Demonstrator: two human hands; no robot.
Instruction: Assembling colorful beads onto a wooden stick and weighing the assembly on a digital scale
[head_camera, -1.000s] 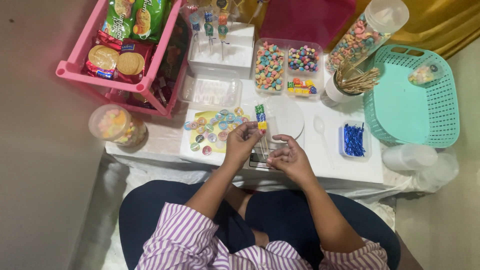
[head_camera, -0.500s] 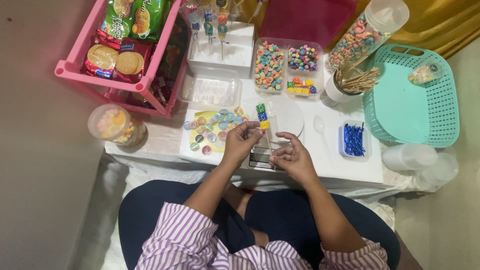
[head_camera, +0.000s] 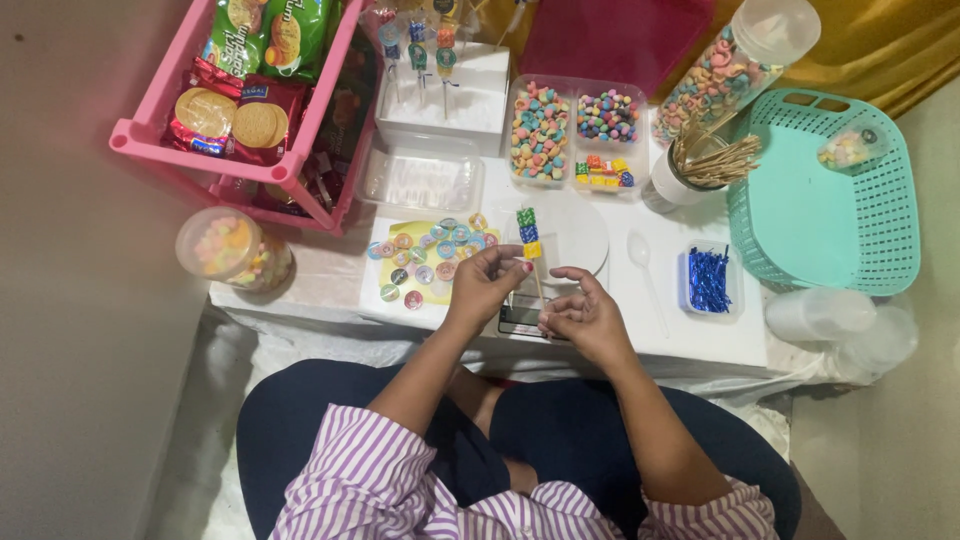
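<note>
Currently: candy skewer (head_camera: 528, 238), threading step. Left hand (head_camera: 484, 282) fingers pinch the stick just below the stacked candies; right hand (head_camera: 582, 315) fingers pinch its lower end. Candy tray (head_camera: 570, 130) lies beyond the fingertips; next piece likely calls for steady alignment.

Two hands (head_camera: 487, 283) – one candy skewer (head_camera: 530, 245), two baskets (head_camera: 800, 210) (pink, teal), one plastic spoon (head_camera: 645, 265).

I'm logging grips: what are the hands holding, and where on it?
A candy skewer: left hand pinches it just below the candies, right hand holds the stick's lower end.
</note>
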